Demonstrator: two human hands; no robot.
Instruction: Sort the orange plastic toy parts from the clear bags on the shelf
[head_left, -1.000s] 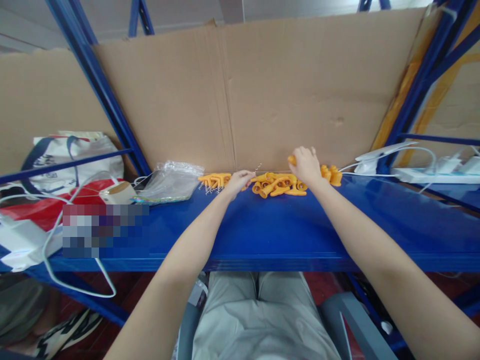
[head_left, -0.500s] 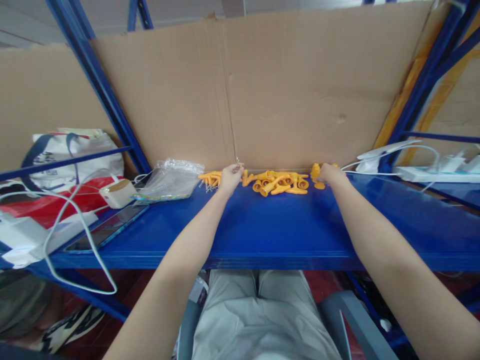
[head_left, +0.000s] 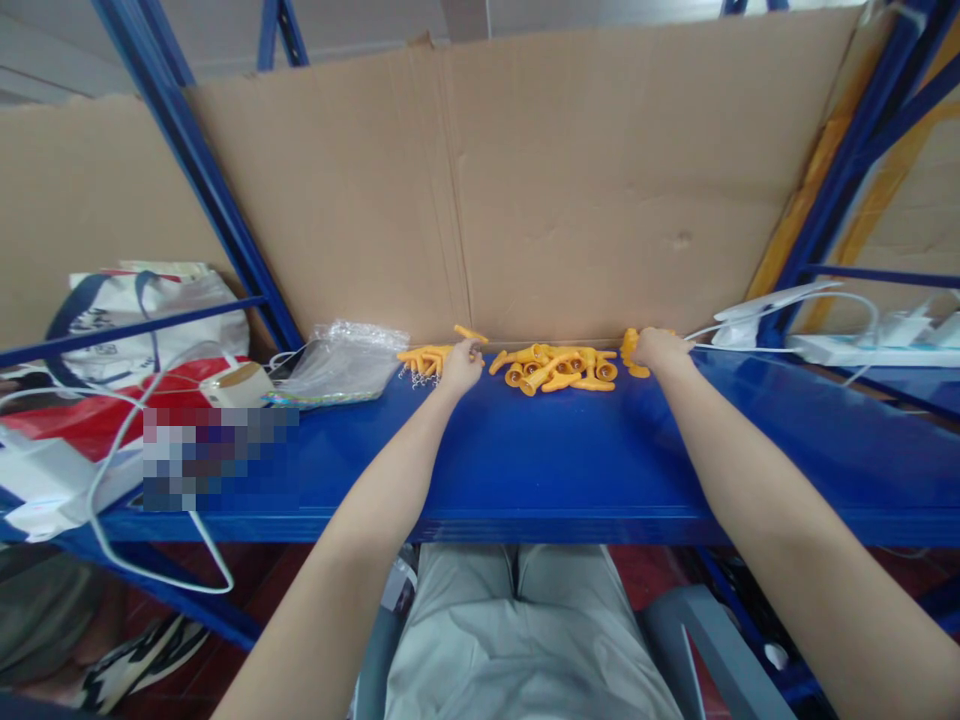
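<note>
A heap of small orange plastic pieces (head_left: 559,367) lies at the back of the blue shelf (head_left: 540,460), against the cardboard. My left hand (head_left: 460,364) is closed on one orange piece (head_left: 470,334) that sticks up from its fingers, just right of a smaller group of orange pieces with little metal chains (head_left: 424,360). My right hand (head_left: 657,349) rests at the right end of the heap, fingers curled over several orange pieces (head_left: 630,352).
A clear plastic bag (head_left: 341,362) lies left of the pieces. Further left are a small white device (head_left: 236,385), white cables (head_left: 127,470), a red item and a tote bag (head_left: 142,310). A white power strip (head_left: 862,350) sits at the right. Cardboard (head_left: 562,190) backs the shelf.
My left hand has lifted an orange piece up out of the row. My right hand moved right from the heap's middle to its right end and stays there.
</note>
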